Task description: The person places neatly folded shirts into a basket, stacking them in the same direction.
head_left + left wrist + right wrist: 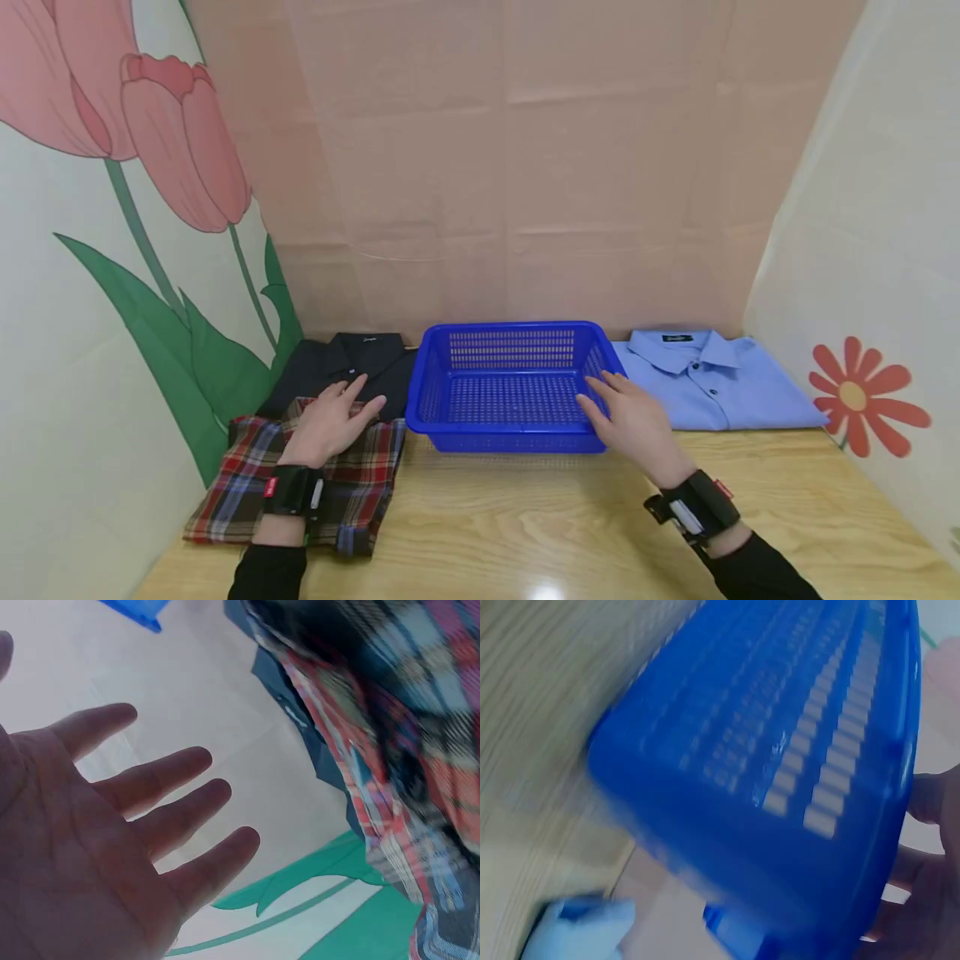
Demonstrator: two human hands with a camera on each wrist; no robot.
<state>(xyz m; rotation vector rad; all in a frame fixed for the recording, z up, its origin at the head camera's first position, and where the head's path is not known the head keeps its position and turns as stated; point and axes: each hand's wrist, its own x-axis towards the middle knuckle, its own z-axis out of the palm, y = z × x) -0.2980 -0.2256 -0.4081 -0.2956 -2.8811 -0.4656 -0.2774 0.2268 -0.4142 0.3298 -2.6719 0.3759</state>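
A blue plastic basket [510, 440] with perforated sides stands at the middle back of the table, with nothing inside. My right hand [636, 427] is at its right rim, fingers spread and only slightly bent; the right wrist view shows the fingers [909, 866] beside the rim, and contact is unclear. On the left lies a folded red plaid shirt [225, 483], partly over a folded black collared shirt [386, 367]. My left hand [327, 423] is above the plaid shirt, its fingers [169, 776] extended and apart, holding nothing.
To the right of the basket lies a folded light blue collared shirt [757, 396]. The wooden table [510, 525] extends toward me. A pinkish-brown sheet [510, 167] hangs behind, and white walls with printed flowers [851, 396] stand at both sides.
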